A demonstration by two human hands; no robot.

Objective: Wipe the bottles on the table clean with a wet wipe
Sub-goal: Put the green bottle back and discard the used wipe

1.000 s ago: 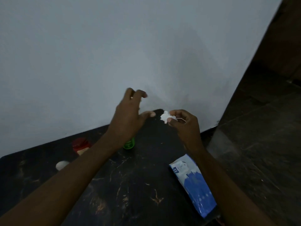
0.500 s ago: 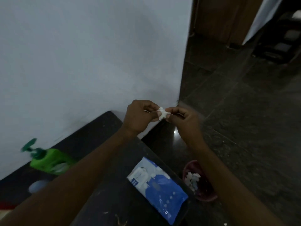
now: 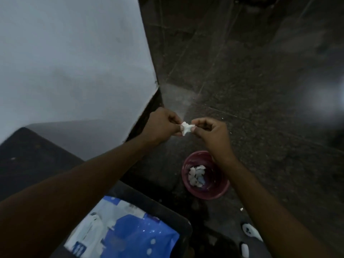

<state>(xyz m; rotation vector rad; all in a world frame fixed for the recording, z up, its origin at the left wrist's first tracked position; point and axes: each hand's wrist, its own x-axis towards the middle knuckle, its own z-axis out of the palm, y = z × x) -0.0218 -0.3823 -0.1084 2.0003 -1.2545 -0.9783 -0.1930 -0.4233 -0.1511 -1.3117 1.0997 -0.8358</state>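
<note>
A small crumpled white wet wipe (image 3: pixel 186 128) is held in the air between my two hands, past the right end of the table. My left hand (image 3: pixel 163 125) pinches its left side and my right hand (image 3: pixel 210 132) pinches its right side. Both hands hover above the floor, a little beyond a pink bin (image 3: pixel 222 190). No bottle is in view at this moment.
The pink bin stands on the dark floor and holds several used white wipes (image 3: pixel 197 175). A blue and white wipe packet (image 3: pixel 122 233) lies at the corner of the black table (image 3: pixel 33 155). A white wall (image 3: pixel 74 62) rises behind the table.
My view has swung right and down, so the green bottle has left the frame and the bin is fully visible. My left hand joined the right on the wipe; both moved out over the floor.
</note>
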